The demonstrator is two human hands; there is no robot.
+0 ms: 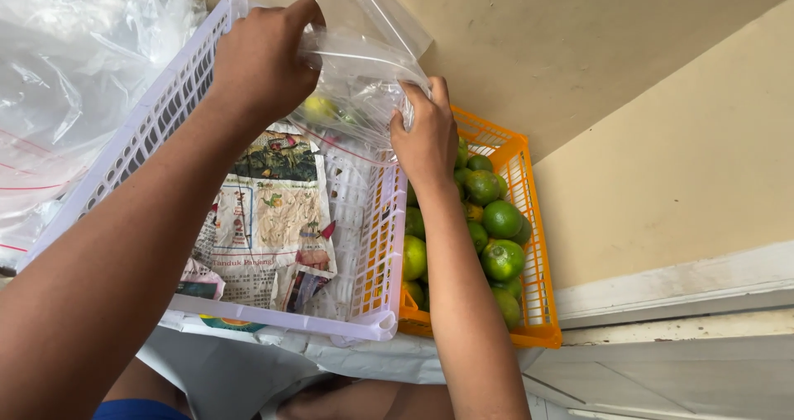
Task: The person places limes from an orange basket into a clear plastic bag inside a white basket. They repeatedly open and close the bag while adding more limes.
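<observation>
My left hand [260, 56] and my right hand [426, 135] both grip the top of a clear plastic bag [360, 85] held over the far end of a white plastic crate [368, 296]. Green-yellow citrus fruit [318, 107] shows through the bag. The white crate is lined with printed newspaper [269, 221]. To its right, touching it, an orange plastic crate [538, 246] holds several green limes [500, 259], partly hidden by my right forearm.
A pile of clear plastic bags [74, 73] lies at the upper left. A beige wall [662, 139] and a white ledge [678, 292] run along the right. White cloth [248, 362] lies under the crates at the near edge.
</observation>
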